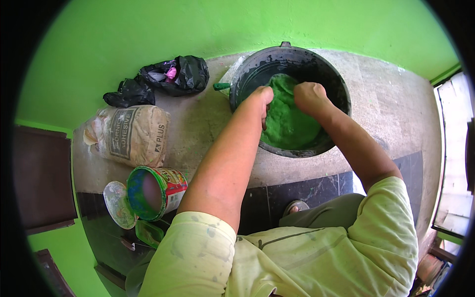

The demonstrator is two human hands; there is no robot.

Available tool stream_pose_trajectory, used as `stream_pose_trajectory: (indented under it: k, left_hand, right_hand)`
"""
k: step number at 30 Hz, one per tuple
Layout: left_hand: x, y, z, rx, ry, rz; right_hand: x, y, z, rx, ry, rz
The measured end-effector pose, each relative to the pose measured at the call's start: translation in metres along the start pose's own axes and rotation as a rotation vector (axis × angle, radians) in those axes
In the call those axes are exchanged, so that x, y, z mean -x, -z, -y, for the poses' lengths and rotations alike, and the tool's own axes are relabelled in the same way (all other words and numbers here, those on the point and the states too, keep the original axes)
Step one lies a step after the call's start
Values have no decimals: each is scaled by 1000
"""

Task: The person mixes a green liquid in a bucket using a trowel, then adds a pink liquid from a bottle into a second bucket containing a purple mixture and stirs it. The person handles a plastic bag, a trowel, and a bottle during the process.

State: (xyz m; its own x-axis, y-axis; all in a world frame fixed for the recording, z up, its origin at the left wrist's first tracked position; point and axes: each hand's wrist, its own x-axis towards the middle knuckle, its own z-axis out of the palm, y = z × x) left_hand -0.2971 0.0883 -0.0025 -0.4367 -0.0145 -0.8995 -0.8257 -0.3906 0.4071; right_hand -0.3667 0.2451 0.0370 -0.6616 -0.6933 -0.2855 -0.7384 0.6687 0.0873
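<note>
Fingers of the left hand (261, 99) and right hand (309, 96) are sinking out of sight into the green paste (289, 123), so their grip cannot be told. The forearms are covering part of the bucket (341, 94) rim.

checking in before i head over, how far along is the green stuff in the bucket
Done: the paint can stands open, its lid lying beside it, and a thick green mass already sits in the black bucket. In hand: the left hand and right hand both press into that mass. Left: it looks lumpy and heaped on one side rather than smooth, so more working seems needed. The paper sack lies nearby.
</note>
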Motion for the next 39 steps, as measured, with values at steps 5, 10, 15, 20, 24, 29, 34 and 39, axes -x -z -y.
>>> stream_pose_trajectory:
  k: [5, 10, 15, 20, 24, 29, 34, 39]
  left_hand:
    - [-9, 3, -6, -147, 185, 8]
    - [-4, -11, 3, -153, 19, 44]
    - [-39, 22, 1, 356, -11, 522]
    - [-52, 13, 14, 332, -212, 17]
    - [-27, 5, 1, 503, -101, -65]
    - [-4, -3, 1, 458, -133, -103]
    - [-16, 28, -6, -2, -262, -407]
    - [10, -19, -7, -146, -305, -364]
  right_hand:
    - [-3, -20, -7, -34, 177, 222]
    - [7, 21, 6, -273, 174, 96]
    - [31, 27, 47, -148, 264, -193]
    - [75, 29, 61, 18, 367, -435]
    - [101, 55, 57, 119, 412, -421]
    - [108, 75, 31, 34, 381, -474]
    - [67, 77, -1, -206, 165, -268]
    - [9, -15, -32, -30, 8, 79]
